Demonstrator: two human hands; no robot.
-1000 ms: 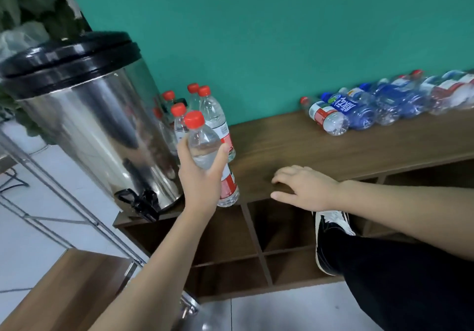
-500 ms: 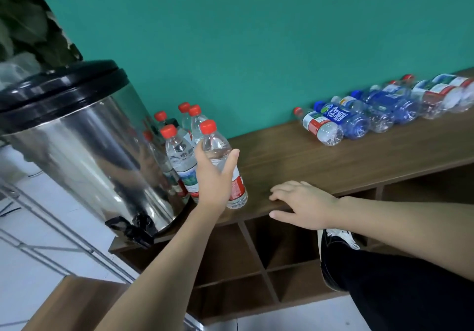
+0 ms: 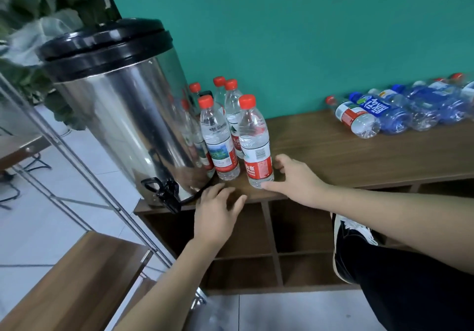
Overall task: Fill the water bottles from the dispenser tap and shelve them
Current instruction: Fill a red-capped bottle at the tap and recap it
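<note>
A steel water dispenser [image 3: 128,120] with a black lid stands at the left end of the wooden shelf top [image 3: 346,156]; its black tap [image 3: 164,193] overhangs the front edge. Several red-capped filled bottles [image 3: 218,138] stand upright beside it. The nearest bottle [image 3: 255,140] stands at the front of the group. My right hand [image 3: 297,181] holds its base, thumb in front and fingers curled at its right side. My left hand [image 3: 218,215] hovers open with spread fingers just below the shelf's front edge, holding nothing.
Several empty bottles [image 3: 379,115] lie on their sides at the shelf's right end. Open cubbies [image 3: 300,228] sit under the top. My leg and shoe [image 3: 351,248] are at the right. A metal frame [image 3: 77,166] and a wooden table [image 3: 71,287] stand at the left.
My left hand set the bottle down upright beside the others and let go, dropping below the edge. My right hand slid left from the shelf top to the bottle's base.
</note>
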